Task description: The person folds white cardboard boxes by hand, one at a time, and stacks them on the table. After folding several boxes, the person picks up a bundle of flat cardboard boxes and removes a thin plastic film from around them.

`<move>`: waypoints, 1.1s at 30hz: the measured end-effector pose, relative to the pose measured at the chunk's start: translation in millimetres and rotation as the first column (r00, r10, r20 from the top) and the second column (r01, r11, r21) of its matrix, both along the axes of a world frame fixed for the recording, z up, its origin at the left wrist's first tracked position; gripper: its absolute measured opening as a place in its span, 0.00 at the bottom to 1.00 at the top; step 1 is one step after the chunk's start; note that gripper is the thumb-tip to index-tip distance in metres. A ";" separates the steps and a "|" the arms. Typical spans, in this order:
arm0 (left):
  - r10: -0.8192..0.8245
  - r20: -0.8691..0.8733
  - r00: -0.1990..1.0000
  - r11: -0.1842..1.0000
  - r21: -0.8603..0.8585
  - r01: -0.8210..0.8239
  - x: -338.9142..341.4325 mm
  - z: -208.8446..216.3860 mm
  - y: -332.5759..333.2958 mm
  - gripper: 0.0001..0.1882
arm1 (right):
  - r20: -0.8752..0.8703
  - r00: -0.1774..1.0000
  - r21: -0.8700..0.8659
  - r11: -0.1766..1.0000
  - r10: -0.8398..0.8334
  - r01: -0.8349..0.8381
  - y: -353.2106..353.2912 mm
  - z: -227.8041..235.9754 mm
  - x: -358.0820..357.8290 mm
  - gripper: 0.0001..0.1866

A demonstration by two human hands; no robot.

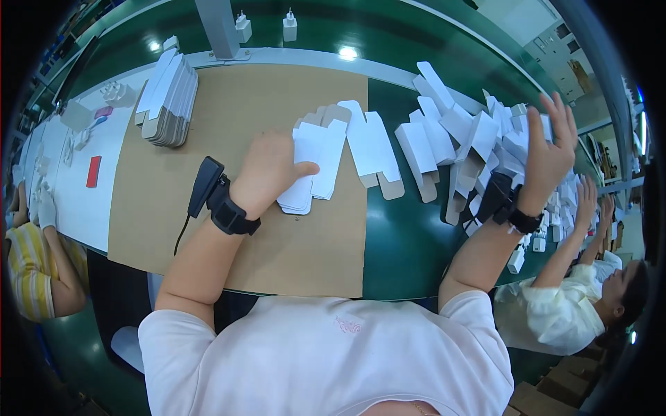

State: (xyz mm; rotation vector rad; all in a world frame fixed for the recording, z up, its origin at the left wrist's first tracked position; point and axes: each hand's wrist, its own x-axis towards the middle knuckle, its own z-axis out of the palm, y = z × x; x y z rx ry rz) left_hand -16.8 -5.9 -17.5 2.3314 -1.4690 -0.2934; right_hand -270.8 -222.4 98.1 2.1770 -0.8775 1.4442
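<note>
The left hand rests its thumb on flat white cardboard cartons, grip unclear; the raised right hand is spread.

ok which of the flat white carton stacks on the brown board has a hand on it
The middle stack: the left hand is on it, while the upper-left stack is untouched.

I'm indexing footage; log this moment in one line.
left hand: thumb over flat white cartons | right hand: raised, open | white boxes: piled on green tabletop
</note>
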 end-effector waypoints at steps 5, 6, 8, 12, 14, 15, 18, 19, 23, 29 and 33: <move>0.099 -0.281 0.955 0.995 0.056 -0.086 8.2 -0.4 0.3 0.18 | 0.012 0.883 0.492 0.766 0.469 -0.414 32.0 -37.8 63.8 0.11; 0.140 -0.368 0.919 0.990 0.084 -0.118 10.6 0.0 -1.5 0.17 | 0.012 0.818 0.646 0.620 0.574 -0.445 38.9 -51.2 75.6 0.12; 0.095 -0.424 0.901 0.995 0.064 -0.075 11.1 1.4 -0.8 0.16 | -0.094 0.743 0.812 0.483 0.662 -0.328 53.8 -73.0 95.2 0.16; -0.011 -0.785 0.619 0.999 -0.034 -0.025 2.3 2.8 -1.4 0.15 | -0.010 0.675 0.902 0.298 0.738 -0.313 76.9 -102.6 111.8 0.19; -0.085 -0.836 0.543 0.991 -0.128 -0.043 -9.7 11.7 -0.3 0.15 | 0.036 0.658 0.948 0.184 0.752 -0.261 80.5 -105.2 115.3 0.23; -0.163 -0.869 0.467 0.973 -0.219 -0.068 -13.9 14.1 0.8 0.14 | 0.227 0.646 0.928 0.039 0.728 -0.370 83.0 -108.3 117.4 0.25; -0.214 -0.778 0.590 0.958 -0.285 -0.029 -14.2 12.7 2.7 0.11 | 0.515 0.547 0.823 -0.201 0.660 -0.532 86.5 -120.9 119.8 0.27; -0.212 -0.779 0.589 0.958 -0.286 -0.034 -14.3 9.9 3.7 0.11 | 0.615 0.473 0.757 -0.304 0.631 -0.578 89.0 -122.7 120.0 0.28; -0.348 -0.540 0.766 0.870 -0.490 0.050 -16.7 4.0 3.9 0.08 | 0.595 0.539 0.763 -0.209 0.597 -0.611 104.6 -108.5 119.9 0.24; -0.404 -0.483 0.777 0.798 -0.601 0.042 -19.7 -15.5 -3.6 0.12 | 0.685 0.511 0.688 -0.230 0.519 -0.689 103.2 -97.0 118.0 0.18; -0.399 -0.731 0.553 0.865 -0.500 -0.037 -26.0 -0.3 -0.3 0.28 | 0.430 0.619 0.851 -0.068 0.657 -0.520 90.7 -93.0 109.0 0.19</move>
